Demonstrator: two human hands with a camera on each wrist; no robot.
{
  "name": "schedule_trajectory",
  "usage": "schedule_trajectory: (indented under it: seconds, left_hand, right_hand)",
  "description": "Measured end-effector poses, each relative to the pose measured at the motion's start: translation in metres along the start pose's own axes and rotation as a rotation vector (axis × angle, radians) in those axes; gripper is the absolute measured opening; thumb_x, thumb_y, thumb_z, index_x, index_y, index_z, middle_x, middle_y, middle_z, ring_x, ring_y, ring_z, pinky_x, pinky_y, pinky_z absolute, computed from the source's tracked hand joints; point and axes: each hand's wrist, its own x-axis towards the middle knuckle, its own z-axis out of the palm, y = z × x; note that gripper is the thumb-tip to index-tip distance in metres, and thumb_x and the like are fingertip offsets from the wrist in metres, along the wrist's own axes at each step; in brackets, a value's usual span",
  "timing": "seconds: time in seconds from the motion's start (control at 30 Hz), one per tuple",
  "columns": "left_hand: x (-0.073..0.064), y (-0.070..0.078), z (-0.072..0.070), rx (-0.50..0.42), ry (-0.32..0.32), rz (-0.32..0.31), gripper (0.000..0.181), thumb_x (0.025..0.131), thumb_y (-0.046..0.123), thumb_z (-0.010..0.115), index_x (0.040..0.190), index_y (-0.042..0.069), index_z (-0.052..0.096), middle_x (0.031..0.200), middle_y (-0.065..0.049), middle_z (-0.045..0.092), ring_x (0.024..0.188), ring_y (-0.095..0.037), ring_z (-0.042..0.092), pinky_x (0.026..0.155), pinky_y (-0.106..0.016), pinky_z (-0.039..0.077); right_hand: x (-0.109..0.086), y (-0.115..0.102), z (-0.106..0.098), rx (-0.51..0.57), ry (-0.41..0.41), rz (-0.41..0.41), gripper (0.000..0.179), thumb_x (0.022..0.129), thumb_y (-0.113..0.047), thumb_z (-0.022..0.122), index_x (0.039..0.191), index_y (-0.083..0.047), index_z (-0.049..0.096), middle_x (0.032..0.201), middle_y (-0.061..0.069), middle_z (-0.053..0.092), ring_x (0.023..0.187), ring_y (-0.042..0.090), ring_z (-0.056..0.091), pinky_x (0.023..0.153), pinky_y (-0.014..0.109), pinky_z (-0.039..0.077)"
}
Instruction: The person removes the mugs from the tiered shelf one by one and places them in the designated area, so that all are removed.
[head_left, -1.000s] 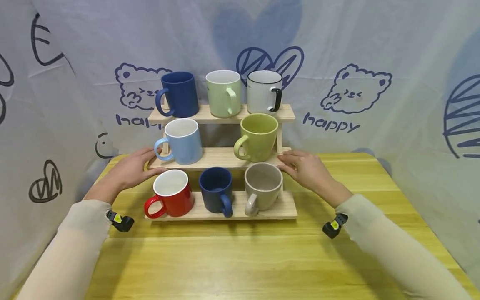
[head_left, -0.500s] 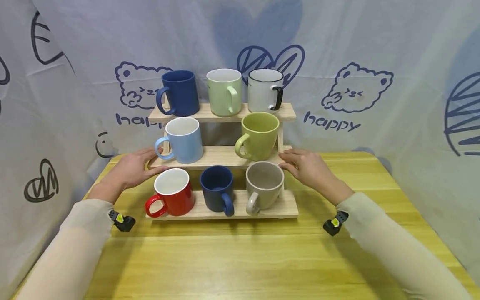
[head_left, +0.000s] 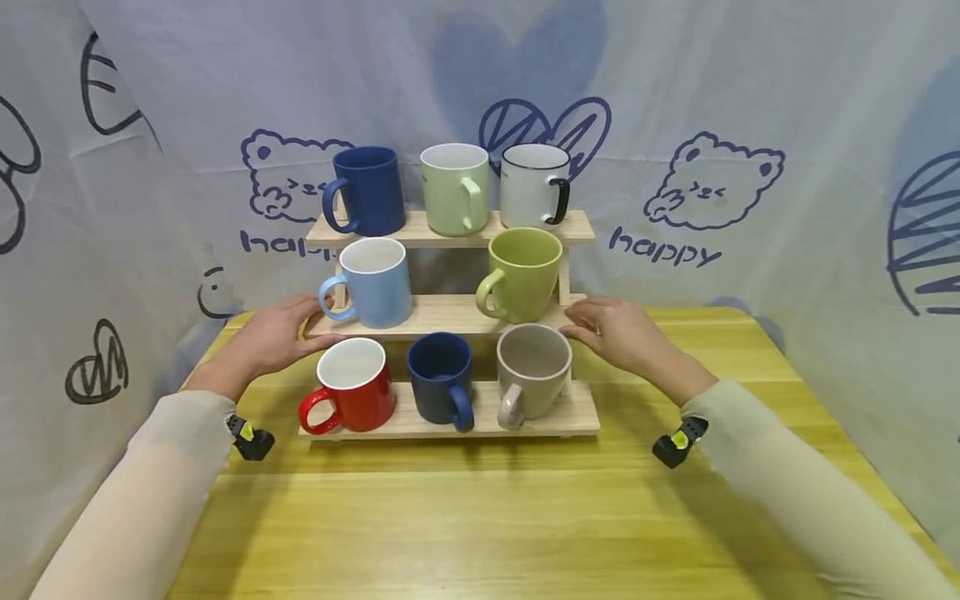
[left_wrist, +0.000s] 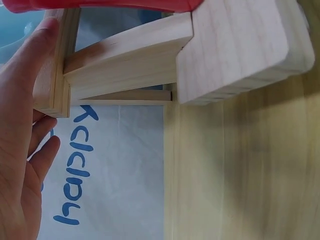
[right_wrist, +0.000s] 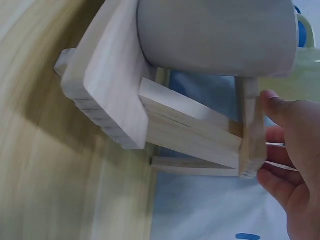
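Observation:
A three-tier wooden display rack [head_left: 442, 310] stands on the table and carries several mugs. My left hand [head_left: 270, 340] grips the left end of its middle shelf, thumb on one side of the board and fingers on the other. At the right end, my right hand [head_left: 618, 333] holds the same shelf likewise. Near the left hand are a light blue mug [head_left: 378, 287] above and a red mug [head_left: 358, 396] below. An olive green mug [head_left: 528, 275] and a taupe mug [head_left: 536, 379] are nearest the right hand. Between the lower ones sits a small navy mug [head_left: 438, 383].
On the top shelf are a navy mug [head_left: 372, 192], a pale green mug [head_left: 450, 196] and a white mug with black rim and handle [head_left: 525, 196]. A printed cloth [head_left: 675, 83] hangs behind and beside the wooden table [head_left: 465, 525].
The rack and backdrop sit slightly further right in the head view, most at the left side. Both hands keep their hold on the middle shelf, and the mugs keep their places on it.

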Motion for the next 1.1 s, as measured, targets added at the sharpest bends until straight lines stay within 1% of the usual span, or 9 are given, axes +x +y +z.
schedule_trajectory:
  seconds: [0.07, 0.13, 0.27, 0.4, 0.53, 0.67, 0.8, 0.97, 1.1]
  left_hand:
    - [0.001, -0.002, 0.002, -0.009, -0.007, 0.004, 0.082, 0.086, 0.067, 0.059, 0.14, 0.007, 0.05, 0.143, -0.022, 0.048, 0.13, -0.045, 0.043, 0.104, -0.063, 0.034]
    - [0.002, -0.003, 0.002, -0.013, -0.022, 0.001, 0.082, 0.085, 0.068, 0.059, 0.141, 0.009, 0.049, 0.143, -0.022, 0.048, 0.13, -0.046, 0.043, 0.103, -0.064, 0.034]
    - [0.002, -0.004, 0.0, 0.004, -0.048, -0.001, 0.086, 0.086, 0.069, 0.057, 0.145, 0.008, 0.046, 0.146, -0.023, 0.044, 0.132, -0.047, 0.039, 0.104, -0.065, 0.032]
    - [0.002, -0.003, -0.002, 0.013, -0.047, -0.006, 0.089, 0.086, 0.069, 0.056, 0.148, 0.006, 0.042, 0.149, -0.023, 0.041, 0.134, -0.047, 0.037, 0.106, -0.063, 0.031]
    - [0.001, -0.002, -0.002, 0.038, -0.048, -0.021, 0.091, 0.084, 0.073, 0.055, 0.147, 0.009, 0.044, 0.148, -0.022, 0.043, 0.132, -0.048, 0.04, 0.103, -0.065, 0.033]
    - [0.001, -0.003, -0.001, 0.058, -0.029, -0.024, 0.091, 0.083, 0.074, 0.055, 0.147, 0.011, 0.045, 0.147, -0.02, 0.044, 0.131, -0.048, 0.041, 0.102, -0.065, 0.034]
    - [0.003, -0.005, 0.002, 0.049, 0.013, 0.01, 0.086, 0.084, 0.069, 0.059, 0.146, 0.011, 0.046, 0.146, -0.019, 0.046, 0.132, -0.045, 0.042, 0.104, -0.063, 0.034]
    - [0.004, -0.007, 0.003, 0.041, 0.042, 0.044, 0.083, 0.084, 0.063, 0.065, 0.143, 0.006, 0.051, 0.145, -0.019, 0.048, 0.133, -0.043, 0.041, 0.107, -0.06, 0.033]
    - [0.005, -0.006, 0.003, 0.031, 0.041, 0.05, 0.084, 0.083, 0.063, 0.066, 0.14, 0.003, 0.053, 0.143, -0.02, 0.049, 0.134, -0.042, 0.041, 0.108, -0.059, 0.032]
  right_hand:
    - [-0.001, 0.002, -0.002, 0.009, 0.0, 0.0, 0.04, 0.096, -0.039, 0.063, 0.118, -0.006, 0.069, 0.117, 0.013, 0.068, 0.108, 0.034, 0.063, 0.096, 0.05, 0.048]
    - [-0.001, 0.004, -0.006, 0.022, -0.009, 0.015, 0.04, 0.097, -0.039, 0.062, 0.118, -0.006, 0.069, 0.118, 0.014, 0.068, 0.11, 0.035, 0.063, 0.097, 0.05, 0.047]
    - [0.0, 0.006, -0.019, 0.053, -0.018, 0.067, 0.045, 0.097, -0.041, 0.06, 0.124, -0.004, 0.066, 0.124, 0.016, 0.065, 0.118, 0.038, 0.057, 0.103, 0.051, 0.042]
    - [0.005, 0.005, -0.036, 0.06, 0.012, 0.089, 0.05, 0.098, -0.043, 0.058, 0.128, -0.004, 0.063, 0.127, 0.017, 0.063, 0.119, 0.039, 0.057, 0.102, 0.052, 0.042]
    - [0.01, 0.003, -0.051, 0.081, 0.038, 0.101, 0.053, 0.099, -0.045, 0.055, 0.134, -0.006, 0.059, 0.133, 0.016, 0.06, 0.116, 0.039, 0.058, 0.099, 0.054, 0.045]
    - [0.017, 0.0, -0.063, 0.129, 0.088, 0.126, 0.053, 0.098, -0.045, 0.056, 0.135, -0.007, 0.058, 0.131, 0.014, 0.061, 0.11, 0.038, 0.062, 0.093, 0.053, 0.049]
    - [0.027, -0.002, -0.075, 0.176, 0.119, 0.151, 0.052, 0.098, -0.044, 0.057, 0.134, -0.007, 0.059, 0.128, 0.014, 0.063, 0.107, 0.037, 0.064, 0.09, 0.052, 0.051]
    - [0.042, -0.008, -0.089, 0.216, 0.107, 0.189, 0.054, 0.098, -0.048, 0.055, 0.136, -0.009, 0.057, 0.128, 0.013, 0.063, 0.11, 0.035, 0.062, 0.092, 0.05, 0.05]
    - [0.051, -0.013, -0.098, 0.236, 0.085, 0.214, 0.058, 0.098, -0.051, 0.052, 0.138, -0.01, 0.055, 0.132, 0.013, 0.061, 0.115, 0.034, 0.06, 0.094, 0.05, 0.049]
